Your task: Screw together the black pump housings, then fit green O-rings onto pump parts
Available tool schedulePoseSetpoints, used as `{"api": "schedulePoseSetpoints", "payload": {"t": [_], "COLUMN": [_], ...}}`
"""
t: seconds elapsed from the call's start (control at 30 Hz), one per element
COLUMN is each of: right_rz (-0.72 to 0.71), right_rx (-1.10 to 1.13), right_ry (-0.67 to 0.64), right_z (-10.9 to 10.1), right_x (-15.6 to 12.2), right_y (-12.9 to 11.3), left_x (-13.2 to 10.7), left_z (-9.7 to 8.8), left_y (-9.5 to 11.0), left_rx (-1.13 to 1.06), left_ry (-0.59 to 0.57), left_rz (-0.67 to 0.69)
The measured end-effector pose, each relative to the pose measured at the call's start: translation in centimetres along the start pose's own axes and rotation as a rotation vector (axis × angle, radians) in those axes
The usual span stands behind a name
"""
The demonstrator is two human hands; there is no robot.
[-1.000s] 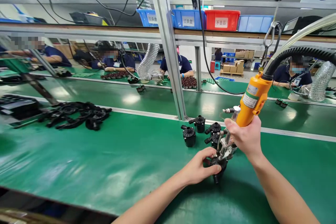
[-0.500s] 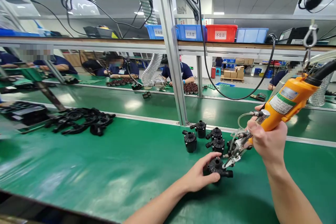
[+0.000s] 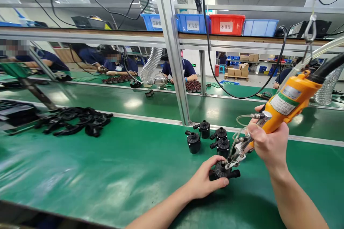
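My left hand (image 3: 206,180) grips a black pump (image 3: 220,172) with a round ribbed cap and a side spout pointing right. Thumb and fingers wrap around its left side. Wrapped round the orange body of a power screwdriver (image 3: 286,102) is my right hand (image 3: 271,143). The tool slants down to the left, and its metal tip (image 3: 233,161) meets the top of the pump near its edge. Whether a screw sits in the tip I cannot tell. Several similar black pumps (image 3: 194,143) stand upright just behind, one partly hidden by the tool.
Black curved plastic parts (image 3: 77,120) lie heaped on the green bench mat (image 3: 107,171) at the left. A metal post (image 3: 174,50) rises behind the pumps. The screwdriver hangs from a hook (image 3: 310,30). Bins (image 3: 227,25) line the shelf. Co-workers (image 3: 185,68) sit across.
My right hand has brought the screwdriver slightly left, its tip now closer to the middle of the pump's cap. The left hand keeps its hold. The whole view has shifted a little.
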State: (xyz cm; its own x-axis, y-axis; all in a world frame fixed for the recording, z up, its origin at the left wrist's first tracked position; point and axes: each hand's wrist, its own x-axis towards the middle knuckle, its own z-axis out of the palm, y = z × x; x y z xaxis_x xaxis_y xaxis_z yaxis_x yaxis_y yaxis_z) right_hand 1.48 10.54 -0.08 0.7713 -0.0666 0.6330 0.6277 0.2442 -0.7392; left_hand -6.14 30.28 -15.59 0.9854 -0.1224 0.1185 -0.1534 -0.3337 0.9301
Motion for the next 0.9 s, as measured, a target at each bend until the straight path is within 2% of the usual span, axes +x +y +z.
{"api": "schedulePoseSetpoints", "payload": {"t": [0.2, 0.43, 0.6, 0.77, 0.83, 0.9], "right_rz": [0.005, -0.038, 0.007, 0.096, 0.124, 0.108], "right_rx": [0.006, -0.085, -0.130, -0.054, -0.027, -0.027], "right_ry": [-0.012, -0.060, -0.106, -0.171, -0.163, -0.107], "right_z": [-0.3, 1.9, 2.8, 2.8, 2.6, 2.3], "right_x": [-0.2, -0.3, -0.7, -1.2, -1.1, -0.6], "right_y": [0.1, 0.4, 0.6, 1.6, 2.0, 2.1], "left_x": [0.1, 0.2, 0.3, 0.5, 0.5, 0.4], "left_z": [0.0, 0.4, 0.5, 0.1, 0.2, 0.3], "left_y": [-0.1, -0.5, -0.7, -0.5, -0.4, -0.6], "left_rx": [-0.012, -0.065, -0.138, -0.065, -0.008, 0.080], "left_ry": [-0.016, -0.025, -0.060, -0.061, -0.035, 0.066], "left_rz": [0.015, -0.008, 0.000, 0.056, 0.066, 0.056]}}
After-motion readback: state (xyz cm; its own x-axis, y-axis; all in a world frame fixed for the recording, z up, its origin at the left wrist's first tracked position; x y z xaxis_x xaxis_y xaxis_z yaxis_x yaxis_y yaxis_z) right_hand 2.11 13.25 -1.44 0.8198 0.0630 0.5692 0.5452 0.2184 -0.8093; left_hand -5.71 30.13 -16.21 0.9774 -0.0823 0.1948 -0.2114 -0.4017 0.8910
